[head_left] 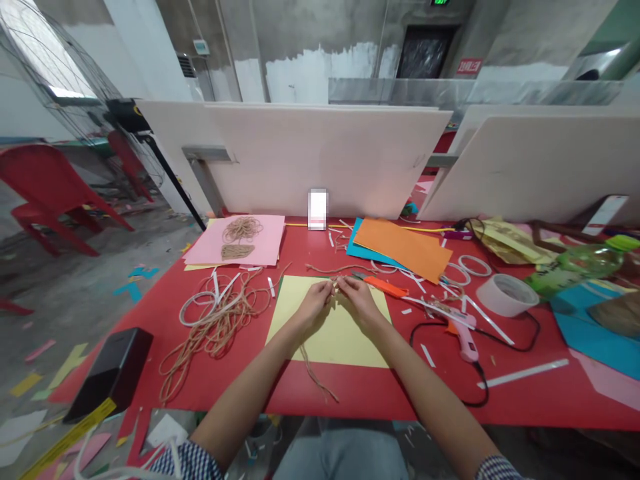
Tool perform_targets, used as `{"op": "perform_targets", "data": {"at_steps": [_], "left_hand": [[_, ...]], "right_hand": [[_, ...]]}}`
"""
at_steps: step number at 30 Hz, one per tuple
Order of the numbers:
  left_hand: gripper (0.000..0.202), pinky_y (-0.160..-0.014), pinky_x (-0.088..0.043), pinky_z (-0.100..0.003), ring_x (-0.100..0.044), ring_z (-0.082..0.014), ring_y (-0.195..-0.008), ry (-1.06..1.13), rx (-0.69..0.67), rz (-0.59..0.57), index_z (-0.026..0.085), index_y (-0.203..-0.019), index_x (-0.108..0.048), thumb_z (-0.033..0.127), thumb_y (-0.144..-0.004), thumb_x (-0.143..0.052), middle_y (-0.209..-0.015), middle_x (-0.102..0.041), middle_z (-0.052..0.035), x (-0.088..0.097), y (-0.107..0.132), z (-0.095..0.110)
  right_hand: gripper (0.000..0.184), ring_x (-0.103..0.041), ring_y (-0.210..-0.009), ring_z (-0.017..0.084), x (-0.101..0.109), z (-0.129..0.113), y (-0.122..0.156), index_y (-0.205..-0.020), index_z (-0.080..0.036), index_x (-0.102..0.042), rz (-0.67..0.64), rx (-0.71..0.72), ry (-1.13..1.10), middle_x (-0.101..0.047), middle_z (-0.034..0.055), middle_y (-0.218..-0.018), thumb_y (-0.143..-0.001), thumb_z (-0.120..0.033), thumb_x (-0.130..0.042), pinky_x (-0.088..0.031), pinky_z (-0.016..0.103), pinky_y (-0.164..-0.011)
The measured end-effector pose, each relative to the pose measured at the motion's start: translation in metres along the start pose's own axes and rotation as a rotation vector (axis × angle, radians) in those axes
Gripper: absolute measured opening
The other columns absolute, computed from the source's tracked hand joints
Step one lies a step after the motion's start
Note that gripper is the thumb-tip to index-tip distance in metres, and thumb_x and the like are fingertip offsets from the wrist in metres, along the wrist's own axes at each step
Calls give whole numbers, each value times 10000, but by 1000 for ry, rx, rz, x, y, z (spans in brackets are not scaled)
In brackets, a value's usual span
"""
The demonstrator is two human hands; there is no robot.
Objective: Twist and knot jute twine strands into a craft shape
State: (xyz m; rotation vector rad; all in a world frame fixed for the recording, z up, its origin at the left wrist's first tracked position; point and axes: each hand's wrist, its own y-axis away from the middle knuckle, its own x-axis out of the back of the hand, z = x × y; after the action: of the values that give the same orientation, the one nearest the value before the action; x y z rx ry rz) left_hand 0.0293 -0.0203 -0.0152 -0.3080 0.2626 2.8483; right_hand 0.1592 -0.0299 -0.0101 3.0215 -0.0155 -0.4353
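Above a pale yellow sheet of paper point(330, 343), my left hand point(315, 303) and my right hand point(356, 297) meet with fingertips pinched together. Both grip a short bit of brown twine, mostly hidden by the fingers. A loose twine strand point(311, 371) trails from under my left wrist over the sheet's near edge. Just right of my right hand lies an orange-handled cutting tool point(386, 287). Another length of twine point(327, 270) lies beyond my fingers. To the left is a tangled heap of twine point(220, 327) with white strips in it.
At the back left, a pink sheet point(273, 233) bears coiled twine. Orange paper point(403, 243) lies over blue at the back right. A pink glue gun point(468, 337), tape roll point(507, 295) and green bottle point(580, 267) stand right. A black box point(110, 373) sits at the left edge.
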Motion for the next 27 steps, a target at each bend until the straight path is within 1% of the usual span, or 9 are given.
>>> {"op": "perform_targets", "data": {"at_steps": [4,5,7,9,10,13,18,22,27], "left_hand": [[504,-424,-256,-203,-342,-59,-397,-67,-29,-66,168,-658,-519,638,-773,-659,-469,-381,72,-1,0,-3],[505,-436,-295,-206,-384,-68,-407,-83,-44,-82,161,-660,-539,638,-778,-653,-475,-420,56,-1,0,-3],[506,-502,-402,-225,-513,-103,-479,-108,-70,-95,141,-670,-592,631,-786,-646,-538,-546,-6,0,-1,-3],[499,-590,-476,-253,-605,-140,-582,-132,-85,-70,122,-688,-640,612,-780,-661,-638,-642,-66,2,-2,-2],[491,-615,-493,-262,-626,-151,-611,-143,-88,-52,117,-697,-657,603,-772,-676,-667,-662,-78,4,-3,-2],[485,-591,-499,-261,-630,-151,-572,-165,-93,-25,113,-710,-674,594,-736,-722,-635,-657,-62,7,-5,-3],[487,-511,-508,-259,-610,-143,-491,-80,-44,-20,111,-727,-669,587,-693,-765,-571,-641,-43,7,-7,-5],[455,-511,-533,-263,-597,-130,-480,-39,-47,3,114,-718,-659,557,-716,-759,-557,-634,-34,5,-6,-5],[433,-514,-539,-265,-604,-132,-484,-24,-61,-12,114,-746,-658,539,-745,-743,-560,-631,-29,7,-6,-5]], "right_hand": [[407,-542,-636,140,-1,0,1,-697,-174,-690,50,55,52,-621,14,-657,-631,-556,-815,-421,262,-598],[421,-531,-624,139,-1,0,1,-692,-174,-681,50,55,47,-605,10,-639,-638,-573,-804,-417,262,-587],[441,-516,-604,136,0,0,1,-687,-175,-663,43,45,35,-579,3,-614,-645,-596,-789,-412,262,-570],[436,-519,-611,140,1,0,1,-690,-179,-658,48,41,42,-577,3,-620,-645,-594,-786,-417,265,-574],[429,-526,-622,144,1,0,0,-685,-181,-658,54,45,56,-582,6,-630,-640,-586,-790,-421,268,-583],[412,-540,-648,156,2,-1,0,-664,-183,-665,71,68,125,-601,17,-659,-619,-570,-800,-427,278,-604],[420,-523,-634,148,0,-5,0,-669,-174,-679,67,90,186,-597,17,-653,-636,-581,-779,-404,279,-607],[451,-513,-630,147,-2,-6,1,-650,-173,-671,41,99,193,-581,14,-631,-657,-618,-747,-404,281,-612],[445,-508,-633,149,-1,-4,-1,-609,-175,-647,34,103,203,-574,13,-633,-659,-606,-746,-402,284,-619]]}}
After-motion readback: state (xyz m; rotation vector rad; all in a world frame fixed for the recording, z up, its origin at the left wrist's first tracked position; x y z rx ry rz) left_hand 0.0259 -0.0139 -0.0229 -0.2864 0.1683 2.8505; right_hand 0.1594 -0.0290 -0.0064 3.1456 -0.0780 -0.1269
